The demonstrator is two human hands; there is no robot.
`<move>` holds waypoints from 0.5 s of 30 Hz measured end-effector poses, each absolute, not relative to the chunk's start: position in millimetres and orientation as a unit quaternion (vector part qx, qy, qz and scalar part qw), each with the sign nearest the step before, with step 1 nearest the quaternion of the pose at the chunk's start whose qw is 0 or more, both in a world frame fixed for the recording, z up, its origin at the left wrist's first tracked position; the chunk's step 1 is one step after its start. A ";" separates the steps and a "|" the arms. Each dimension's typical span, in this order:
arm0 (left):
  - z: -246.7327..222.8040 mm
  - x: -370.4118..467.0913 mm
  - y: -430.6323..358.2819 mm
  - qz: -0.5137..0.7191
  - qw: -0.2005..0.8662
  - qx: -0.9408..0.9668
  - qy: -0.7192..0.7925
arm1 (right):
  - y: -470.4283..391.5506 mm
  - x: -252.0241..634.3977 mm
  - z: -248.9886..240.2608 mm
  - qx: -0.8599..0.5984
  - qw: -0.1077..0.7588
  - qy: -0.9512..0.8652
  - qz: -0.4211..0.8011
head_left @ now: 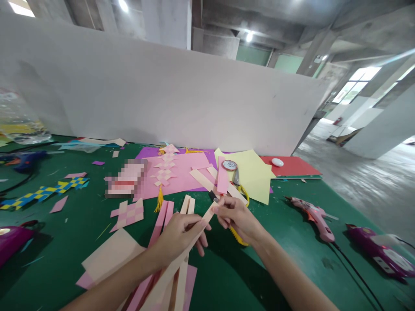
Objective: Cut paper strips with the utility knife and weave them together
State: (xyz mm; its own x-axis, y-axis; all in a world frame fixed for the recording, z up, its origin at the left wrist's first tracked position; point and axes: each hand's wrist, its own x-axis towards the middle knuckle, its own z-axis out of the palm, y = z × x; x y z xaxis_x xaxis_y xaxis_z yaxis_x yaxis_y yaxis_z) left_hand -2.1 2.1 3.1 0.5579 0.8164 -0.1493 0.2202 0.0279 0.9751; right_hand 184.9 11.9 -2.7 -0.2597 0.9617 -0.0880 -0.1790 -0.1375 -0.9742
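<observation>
A long cream paper strip runs up from the near table edge between my two hands. My left hand is closed on the strip near its upper part, with some fingers curled beneath. The strip's far end is pinched between thumb and fingers of my right hand. Beneath my left hand lie folded pink strips and more cream strips. Just past my right hand are a pink strip and scissors with yellow handles. A yellow tool is partly hidden under my right wrist.
On the green table lie a pink glue gun, a purple device and pink paper carrying a woven ornament with a yellow tassel. A woven piece lies at left. A white panel stands behind.
</observation>
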 end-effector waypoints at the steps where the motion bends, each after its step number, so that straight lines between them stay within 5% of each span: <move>1: 3.2 -2.2 2.4 0.251 0.596 0.651 0.398 | 12.2 185.1 -1.9 -0.410 0.450 -0.480 0.631; 8: 3.9 -2.3 2.7 0.255 0.596 0.650 0.397 | 12.8 187.5 4.9 -0.431 0.432 -0.529 0.589; 15: -0.3 -2.0 2.8 0.255 0.602 0.637 0.409 | 10.7 185.8 5.3 -0.434 0.302 -0.637 0.560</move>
